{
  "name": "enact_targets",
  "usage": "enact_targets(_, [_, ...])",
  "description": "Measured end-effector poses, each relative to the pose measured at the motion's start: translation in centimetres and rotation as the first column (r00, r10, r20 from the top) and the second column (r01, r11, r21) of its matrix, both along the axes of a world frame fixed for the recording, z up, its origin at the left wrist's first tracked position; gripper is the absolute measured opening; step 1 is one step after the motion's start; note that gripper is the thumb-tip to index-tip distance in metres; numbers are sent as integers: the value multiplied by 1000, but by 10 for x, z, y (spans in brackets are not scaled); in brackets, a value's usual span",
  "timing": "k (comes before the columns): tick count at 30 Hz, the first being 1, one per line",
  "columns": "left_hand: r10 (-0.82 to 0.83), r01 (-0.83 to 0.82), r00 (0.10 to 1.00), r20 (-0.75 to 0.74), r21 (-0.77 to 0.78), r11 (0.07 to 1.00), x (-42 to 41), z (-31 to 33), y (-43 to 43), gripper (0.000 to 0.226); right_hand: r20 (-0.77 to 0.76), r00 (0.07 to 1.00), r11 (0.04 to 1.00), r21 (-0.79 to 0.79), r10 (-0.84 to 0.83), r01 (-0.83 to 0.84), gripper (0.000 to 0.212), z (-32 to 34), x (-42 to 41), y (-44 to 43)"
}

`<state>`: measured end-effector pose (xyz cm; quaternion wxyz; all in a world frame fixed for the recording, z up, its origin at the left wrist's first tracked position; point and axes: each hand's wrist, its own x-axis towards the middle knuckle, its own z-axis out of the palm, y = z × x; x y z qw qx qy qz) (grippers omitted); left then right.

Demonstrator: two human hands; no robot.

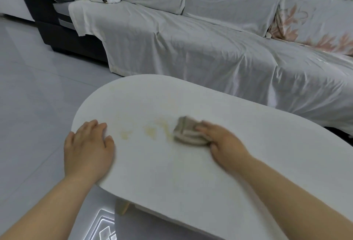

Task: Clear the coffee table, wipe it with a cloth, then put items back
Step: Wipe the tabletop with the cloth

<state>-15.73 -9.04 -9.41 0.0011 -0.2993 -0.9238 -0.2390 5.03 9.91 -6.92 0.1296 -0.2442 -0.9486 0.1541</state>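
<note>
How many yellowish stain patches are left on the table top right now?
3 clear ones: a small stain near the left hand, a middle one, and a streak beside the cloth. The cloth may hide more.

Coffee table (172,94) top: bare apart from left hand (89,144) flat at near-left rim and right hand (223,142) pressing folded cloth (188,133) mid-top. Open surface between hands, marked only by flat yellowish stains (150,131). Far half and right end of top unobstructed. Covered sofa (210,52) close behind far edge; narrow gap there. Floor (34,91) at left open.
</note>
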Motion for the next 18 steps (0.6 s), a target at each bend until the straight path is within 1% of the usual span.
enact_targets(1, [3, -3, 1000, 7, 7, 1000, 1, 1, 0, 41, 4, 982, 981, -51, -188, 188, 55, 2, -10, 16])
enact_targets(2, [8, -8, 1000, 12, 12, 1000, 2, 2, 0, 41, 10, 936, 933, -76, -351, 351, 56, 4, -20, 24])
enact_targets(3, [11, -11, 1000, 16, 14, 1000, 2, 2, 0, 42, 4, 892, 889, -83, -453, 451, 56, 4, -28, 24])
enact_targets(4, [11, -11, 1000, 19, 15, 1000, 2, 2, 0, 42, -15, 881, 878, -82, -474, 471, 55, 4, -34, 15])
enact_targets(5, [11, -11, 1000, 22, 20, 1000, 2, 1, -1, 41, -26, 904, 902, -82, -426, 423, 56, 0, -37, 2])
enact_targets(6, [13, -14, 1000, 24, 29, 999, 2, 1, -2, 41, -31, 949, 947, -76, -315, 312, 56, -3, -37, -16])
enact_targets(7, [15, -16, 1000, 27, 42, 999, 2, 0, -2, 41, -52, 986, 988, -23, -156, 155, 55, -8, -35, -38])
enact_targets(8, [17, -19, 999, 31, 61, 998, 2, -1, -2, 40, -44, 999, 999, 37, -15, 16, 53, -12, -29, -59])
enact_targets(9, [22, -25, 999, 35, 85, 996, 2, -1, -3, 39, -13, 997, 994, 73, 82, -81, 52, -14, -21, -74])
enact_targets(10, [26, -31, 999, 40, 111, 993, 2, -2, -3, 38, 20, 987, 981, 106, 159, -160, 52, -14, -17, -76])
enact_targets(11, [28, -34, 999, 43, 133, 991, 2, -3, -4, 37, 26, 980, 977, 81, 198, -199, 53, -13, -18, -69])
enact_targets(12, [27, -33, 999, 42, 146, 989, 2, -4, -4, 36, 24, 978, 977, 35, 209, -210, 52, -13, -25, -55])
enact_targets(13, [26, -32, 999, 37, 152, 988, 1, -5, -4, 36, 14, 983, 983, 6, 181, -181, 53, -11, -35, -38])
enact_targets(14, [28, -33, 999, 33, 157, 987, 0, -5, -4, 36, 17, 994, 994, -22, 109, -108, 54, -9, -50, -20])
enact_targets(15, [34, -39, 999, 31, 171, 984, 0, -5, -4, 37, 28, 1000, 999, -42, -15, 16, 55, -7, -68, -2])
enact_targets(17, [60, -68, 997, 42, 204, 977, -1, -5, -4, 40, 36, 972, 970, -62, -232, 234, 55, -4, -103, 17])
enact_targets(18, [70, -77, 997, 44, 203, 976, -1, -5, -4, 41, 13, 961, 959, -54, -277, 277, 55, -5, -115, 15])
